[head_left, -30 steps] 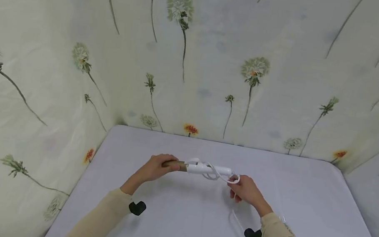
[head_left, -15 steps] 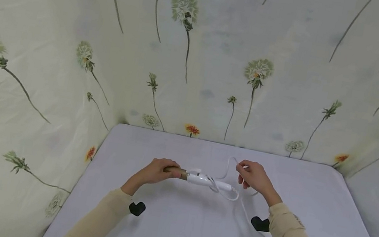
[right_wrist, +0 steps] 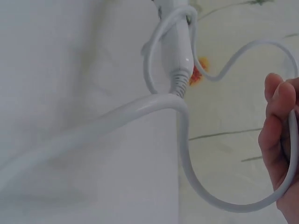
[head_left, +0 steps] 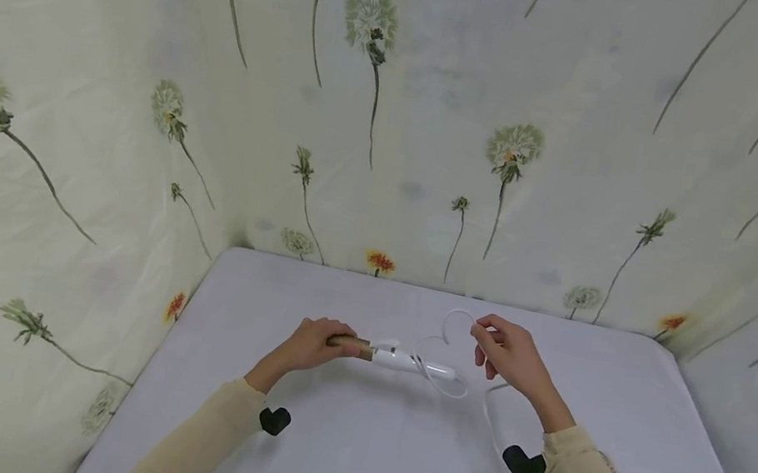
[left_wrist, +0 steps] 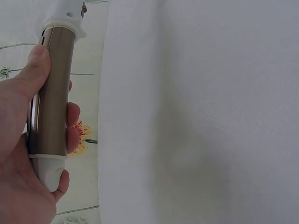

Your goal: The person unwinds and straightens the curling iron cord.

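Observation:
My left hand (head_left: 314, 343) grips a curling iron (left_wrist: 57, 93) by its bronze barrel. In the left wrist view the thumb lies along the clamp side and the fingers wrap behind. The iron's white handle (head_left: 395, 359) points right, held above the table. A white power cord (right_wrist: 233, 206) loops round this handle, leaving from its ribbed end. My right hand (head_left: 506, 352) pinches the cord between thumb and fingers, up and to the right of the handle. From there the cord hangs down toward the right forearm, which hides part of it.
A white-covered table (head_left: 384, 466) lies under both hands. Floral cloth walls (head_left: 432, 110) rise behind it and at the sides. A black piece sits at each wrist, the left one (head_left: 274, 421) and the right one (head_left: 524, 463).
My right hand has moved up and away from the handle's end, drawing out a loop of cord. The coil round the handle looks looser. My left hand keeps its grip, slightly lower.

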Demonstrator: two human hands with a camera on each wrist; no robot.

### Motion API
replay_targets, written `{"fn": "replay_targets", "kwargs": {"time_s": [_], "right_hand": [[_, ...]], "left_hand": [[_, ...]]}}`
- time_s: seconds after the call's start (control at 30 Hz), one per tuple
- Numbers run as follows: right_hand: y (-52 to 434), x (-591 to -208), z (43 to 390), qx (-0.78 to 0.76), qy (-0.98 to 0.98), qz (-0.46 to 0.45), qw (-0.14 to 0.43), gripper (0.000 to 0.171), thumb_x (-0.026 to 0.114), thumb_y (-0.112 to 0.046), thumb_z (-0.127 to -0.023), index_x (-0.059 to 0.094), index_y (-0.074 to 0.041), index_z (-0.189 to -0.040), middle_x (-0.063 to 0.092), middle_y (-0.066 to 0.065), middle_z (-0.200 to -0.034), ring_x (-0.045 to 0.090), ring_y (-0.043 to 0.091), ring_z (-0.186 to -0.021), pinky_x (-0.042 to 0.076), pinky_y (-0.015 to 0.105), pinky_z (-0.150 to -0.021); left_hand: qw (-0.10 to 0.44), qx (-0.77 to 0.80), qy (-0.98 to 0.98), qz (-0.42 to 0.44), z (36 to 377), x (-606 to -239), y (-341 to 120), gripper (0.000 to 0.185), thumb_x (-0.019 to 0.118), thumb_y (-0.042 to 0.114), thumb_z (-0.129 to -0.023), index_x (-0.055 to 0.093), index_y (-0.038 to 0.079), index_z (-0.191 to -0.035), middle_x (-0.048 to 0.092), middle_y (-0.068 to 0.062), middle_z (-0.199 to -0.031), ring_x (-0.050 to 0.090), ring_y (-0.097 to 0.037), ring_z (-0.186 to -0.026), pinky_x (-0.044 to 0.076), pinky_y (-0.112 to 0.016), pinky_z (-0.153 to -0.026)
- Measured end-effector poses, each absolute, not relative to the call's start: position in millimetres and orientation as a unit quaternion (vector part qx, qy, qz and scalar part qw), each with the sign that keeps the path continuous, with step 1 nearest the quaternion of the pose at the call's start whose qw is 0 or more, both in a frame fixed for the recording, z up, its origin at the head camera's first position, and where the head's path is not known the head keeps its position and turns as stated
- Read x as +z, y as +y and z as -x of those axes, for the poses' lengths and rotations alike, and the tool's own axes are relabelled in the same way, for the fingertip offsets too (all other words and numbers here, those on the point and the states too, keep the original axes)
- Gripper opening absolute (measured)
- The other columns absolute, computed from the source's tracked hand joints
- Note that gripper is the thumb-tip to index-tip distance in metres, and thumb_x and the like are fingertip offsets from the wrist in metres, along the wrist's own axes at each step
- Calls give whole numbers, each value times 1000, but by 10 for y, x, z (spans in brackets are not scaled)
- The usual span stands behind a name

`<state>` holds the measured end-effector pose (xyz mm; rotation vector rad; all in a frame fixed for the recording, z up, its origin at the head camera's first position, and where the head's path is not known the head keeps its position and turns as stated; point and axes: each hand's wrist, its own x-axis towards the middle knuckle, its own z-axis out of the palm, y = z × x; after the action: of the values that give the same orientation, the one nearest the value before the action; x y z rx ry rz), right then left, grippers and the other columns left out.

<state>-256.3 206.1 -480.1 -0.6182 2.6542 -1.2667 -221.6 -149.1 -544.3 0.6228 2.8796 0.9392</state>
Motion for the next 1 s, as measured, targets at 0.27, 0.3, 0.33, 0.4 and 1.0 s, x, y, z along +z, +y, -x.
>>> {"fn": "replay_targets", "kwargs": {"time_s": [0.27, 0.3, 0.33, 0.4, 1.0], "right_hand": [[2020, -4711, 2275, -452, 859, 233, 53, 17, 50, -26, -100, 58, -12, -103, 59, 10, -62, 50, 26, -43, 39, 28, -41], [1997, -4678, 2228, -457, 855, 240, 53, 16, 50, -23, -100, 58, -11, -103, 59, 11, -62, 49, 25, -42, 39, 29, -41], [1972, -4641, 2177, -461, 851, 248, 55, 14, 50, -20, -99, 58, -10, -104, 59, 12, -62, 48, 24, -42, 40, 30, -41], [1930, -4582, 2078, -473, 839, 261, 61, 12, 51, -16, -99, 58, -9, -104, 58, 14, -62, 47, 24, -42, 41, 31, -41], [1995, -5043, 1747, -505, 780, 335, 155, 12, 44, -10, -101, 56, -10, -101, 53, 18, -61, 46, 24, -42, 45, 30, -43]], "left_hand": [[-14, 325, 929, -173, 2254, -5501, -1424, 36, 59, 48, -90, 67, 20, -111, 70, 3, -102, 58, -15, -87, 35, -39, -81], [-18, 328, 929, -169, 2258, -5509, -1419, 37, 59, 48, -89, 67, 20, -111, 70, 4, -102, 57, -15, -87, 35, -39, -81], [-23, 331, 928, -167, 2262, -5516, -1413, 36, 59, 48, -89, 67, 21, -111, 70, 4, -101, 57, -15, -86, 35, -39, -80], [-30, 336, 927, -163, 2275, -5527, -1401, 37, 59, 49, -89, 68, 21, -111, 70, 4, -100, 57, -15, -85, 34, -39, -80], [-47, 343, 928, -142, 2328, -5475, -1363, 38, 60, 47, -89, 66, 20, -115, 70, 2, -104, 59, -16, -87, 33, -37, -78]]}}
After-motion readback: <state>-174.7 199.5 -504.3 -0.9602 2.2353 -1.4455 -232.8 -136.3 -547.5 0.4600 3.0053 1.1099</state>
